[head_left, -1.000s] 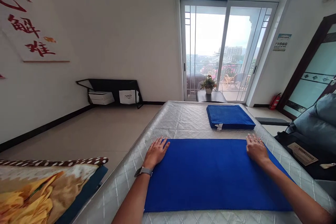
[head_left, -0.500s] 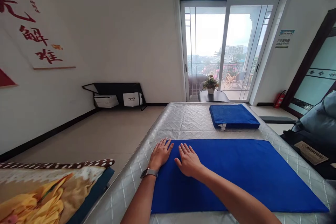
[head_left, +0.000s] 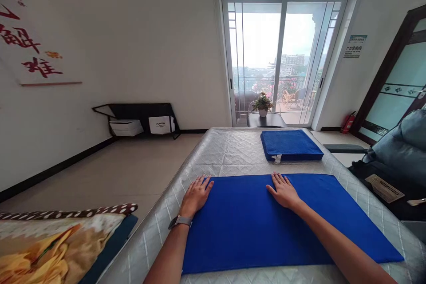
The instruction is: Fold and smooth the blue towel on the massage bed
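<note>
A blue towel (head_left: 266,226) lies spread flat on the silver quilted mattress (head_left: 229,151) in front of me. My left hand (head_left: 196,195) rests flat and open on the towel's far left corner, a watch on its wrist. Flat and open too, my right hand (head_left: 283,191) presses on the towel's far edge near its middle. Beyond it, a folded stack of blue towels (head_left: 289,145) sits further up the mattress.
A patterned pillow (head_left: 56,244) lies at lower left beside the mattress. A small dark table with a potted plant (head_left: 262,105) stands before the glass balcony doors. A grey chair (head_left: 399,155) is at right, a black shelf (head_left: 140,117) along the left wall.
My right hand went from the towel's far right corner over to the left hand, then slid back right to the middle of the far edge. The left hand stayed put.
</note>
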Motion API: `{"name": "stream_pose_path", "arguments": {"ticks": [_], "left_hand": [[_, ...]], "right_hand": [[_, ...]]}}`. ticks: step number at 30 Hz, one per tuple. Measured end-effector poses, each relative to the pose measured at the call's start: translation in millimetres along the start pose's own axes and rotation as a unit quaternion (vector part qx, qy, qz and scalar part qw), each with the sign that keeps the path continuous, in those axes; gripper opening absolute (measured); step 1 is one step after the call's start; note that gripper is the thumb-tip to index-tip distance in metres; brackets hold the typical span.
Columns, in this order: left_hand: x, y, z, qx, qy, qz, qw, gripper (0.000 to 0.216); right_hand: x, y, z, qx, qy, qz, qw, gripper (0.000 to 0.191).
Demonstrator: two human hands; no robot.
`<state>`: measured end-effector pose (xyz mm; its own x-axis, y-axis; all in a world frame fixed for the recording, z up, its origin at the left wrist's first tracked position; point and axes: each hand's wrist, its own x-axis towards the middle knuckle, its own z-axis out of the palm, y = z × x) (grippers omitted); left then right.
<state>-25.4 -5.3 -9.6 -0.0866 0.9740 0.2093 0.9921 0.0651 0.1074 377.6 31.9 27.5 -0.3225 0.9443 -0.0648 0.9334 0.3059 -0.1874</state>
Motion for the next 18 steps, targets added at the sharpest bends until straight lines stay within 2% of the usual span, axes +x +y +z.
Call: {"name": "stream_pose_path", "arguments": {"ticks": [4,7,9,12,18], "left_hand": [[0.8,-3.2,1.8,0.005,0.010,0.014,1.000,0.058],[2.6,-9.5,8.0,0.019,0.013,0.036,0.999,0.056],[3.8,-13.1,12.0,0.028,0.009,0.044,0.999,0.055],[4.3,-15.2,14.7,0.037,0.006,0.046,0.998,0.053],[4.4,-13.8,11.9,0.025,-0.001,0.029,0.999,0.057]], "right_hand": [[-15.1,95.9,-8.6,-0.032,0.028,0.098,0.994,0.083],[-27.3,157.6,-8.5,-0.049,0.046,0.130,0.989,0.081],[-32.9,188.9,-6.3,-0.059,0.058,0.140,0.987,0.079],[-35.2,220.7,-2.2,-0.076,0.074,0.152,0.983,0.075],[-33.8,258.7,1.6,-0.087,0.077,0.150,0.982,0.071]]}}
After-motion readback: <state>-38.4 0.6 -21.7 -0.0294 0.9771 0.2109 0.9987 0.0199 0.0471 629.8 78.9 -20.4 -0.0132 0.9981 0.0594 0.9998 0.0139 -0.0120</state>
